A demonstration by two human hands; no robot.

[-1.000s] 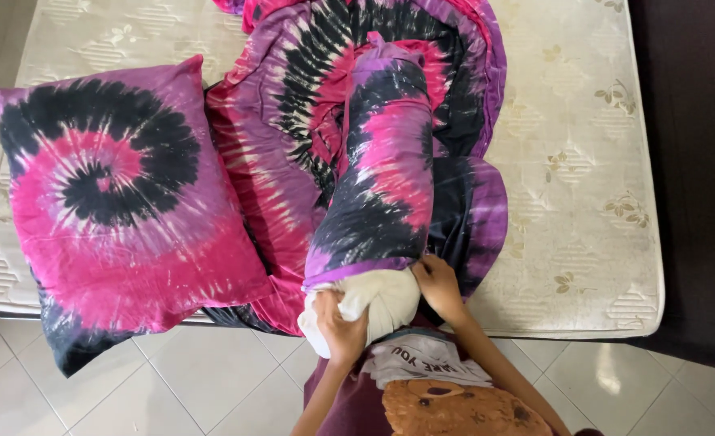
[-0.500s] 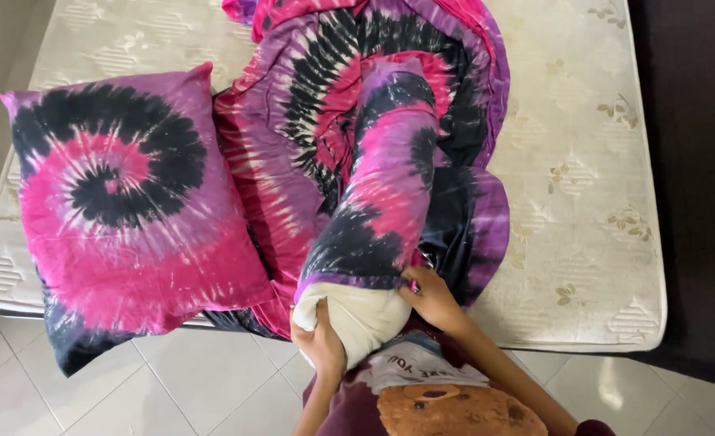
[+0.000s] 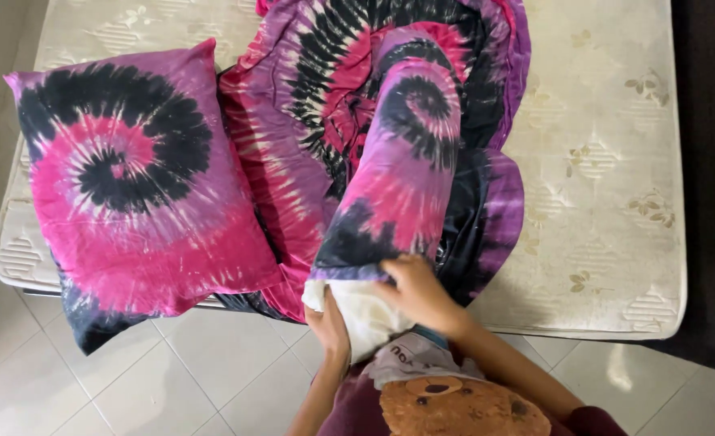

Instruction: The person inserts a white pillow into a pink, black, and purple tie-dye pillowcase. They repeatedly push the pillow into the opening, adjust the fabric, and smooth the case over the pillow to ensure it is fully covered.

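Observation:
A white pillow [image 3: 357, 311] sticks out of a pink, purple and black tie-dye pillowcase [image 3: 402, 186] at the near edge of the mattress [image 3: 608, 161]. My left hand [image 3: 330, 327] grips the pillow's exposed white end from the left. My right hand [image 3: 416, 291] holds the open hem of the pillowcase over the pillow. Most of the pillow is hidden inside the case, which lies lengthwise away from me.
A second pillow in a matching tie-dye case [image 3: 131, 186] lies on the mattress's left side, overhanging its edge. A crumpled tie-dye sheet [image 3: 309, 105] lies under the pillow I hold. Pale floor tiles [image 3: 147, 379] lie below; a dark strip [image 3: 713, 161] runs along the right.
The pillowcase has slid further down over the white pillow, leaving less white showing. My right hand moved along the hem toward me.

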